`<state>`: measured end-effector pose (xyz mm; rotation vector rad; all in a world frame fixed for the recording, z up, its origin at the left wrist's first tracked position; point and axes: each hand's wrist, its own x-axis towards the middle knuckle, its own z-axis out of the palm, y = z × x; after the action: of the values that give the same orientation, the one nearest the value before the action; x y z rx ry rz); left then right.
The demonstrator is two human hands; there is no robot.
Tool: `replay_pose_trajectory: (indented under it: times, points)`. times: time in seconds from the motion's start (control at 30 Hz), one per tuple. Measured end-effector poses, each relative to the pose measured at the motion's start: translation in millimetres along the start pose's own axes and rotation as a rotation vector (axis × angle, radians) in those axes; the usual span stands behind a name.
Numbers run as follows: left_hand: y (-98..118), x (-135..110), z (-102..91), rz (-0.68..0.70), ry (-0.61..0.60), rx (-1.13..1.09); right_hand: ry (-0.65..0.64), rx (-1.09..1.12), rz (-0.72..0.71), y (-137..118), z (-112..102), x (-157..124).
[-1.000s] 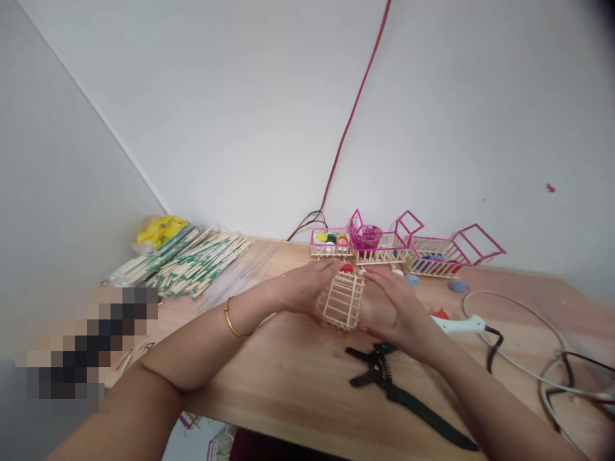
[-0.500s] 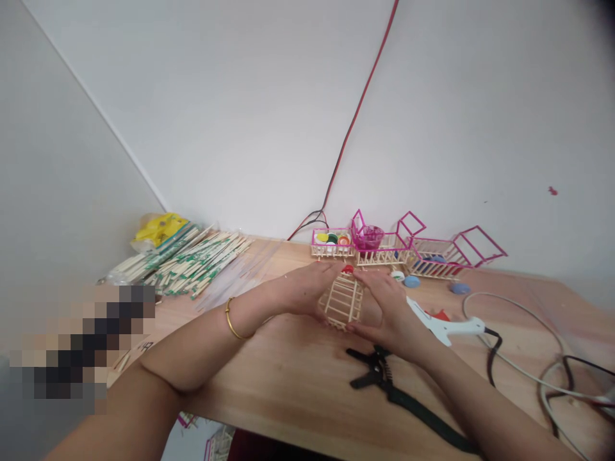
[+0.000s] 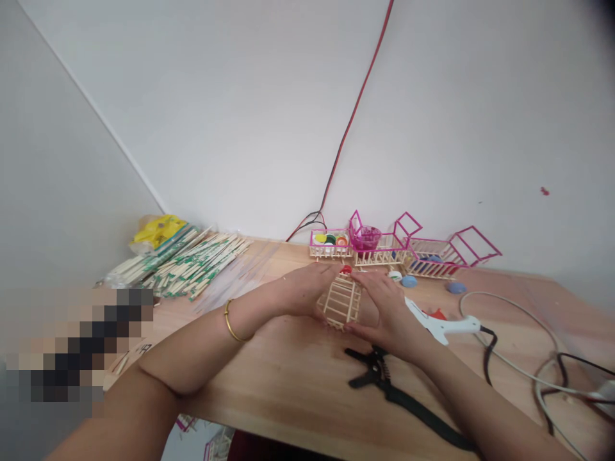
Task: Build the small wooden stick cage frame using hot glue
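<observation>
Between my hands is a small basket frame [image 3: 343, 299] built of thin wooden sticks, its slatted side facing me. My left hand [image 3: 307, 288] curls round its left side, with the fingertips partly hidden behind it. My right hand [image 3: 388, 310] grips the right side, thumb at the lower corner and fingers at the top. A red cap [image 3: 346, 269] shows just beyond the frame's far edge. Close to my right hand lie a white glue gun [image 3: 444, 325] and black-handled pliers [image 3: 379, 371].
Pink-trimmed stick baskets [image 3: 382, 256] line the wall, one holding paint pots [image 3: 330, 241]. Bundled wooden sticks [image 3: 202, 262] and a yellow bag [image 3: 158, 232] lie at left. Blue lids [image 3: 409, 281] rest behind the glue gun. Cables [image 3: 538, 384] loop across the right side.
Both hands keep the same hold on the stick frame. The whole view has shifted slightly; nothing else has visibly moved.
</observation>
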<state>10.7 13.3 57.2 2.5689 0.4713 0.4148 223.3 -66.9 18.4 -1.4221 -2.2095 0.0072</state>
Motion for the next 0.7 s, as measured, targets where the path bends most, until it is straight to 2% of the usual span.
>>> replay_pose_trajectory:
  times: [0.23, 0.37, 0.43, 0.53, 0.6, 0.7]
  points:
    - [-2, 0, 2.9, 0.015, -0.001, 0.096, -0.005, 0.014, -0.014, 1, 1, 0]
    - [4, -3, -12.0, 0.044, 0.009, 0.080, 0.027, 0.070, -0.063, 4, 0, -1]
    - [8, -6, -25.7, -0.058, -0.002, 0.134, 0.065, 0.088, -0.051, 6, -2, -2]
    - [10, -11, -42.2, -0.376, -0.149, 0.340, 0.110, 0.089, -0.006, 12, -5, -5]
    - [8, -12, -44.6, -0.498, -0.272, 0.458, 0.135, 0.081, 0.006, 16, -5, -8]
    - [3, -8, -36.5, -0.563, -0.384, 0.510, 0.153, 0.063, 0.009, 21, -5, -10]
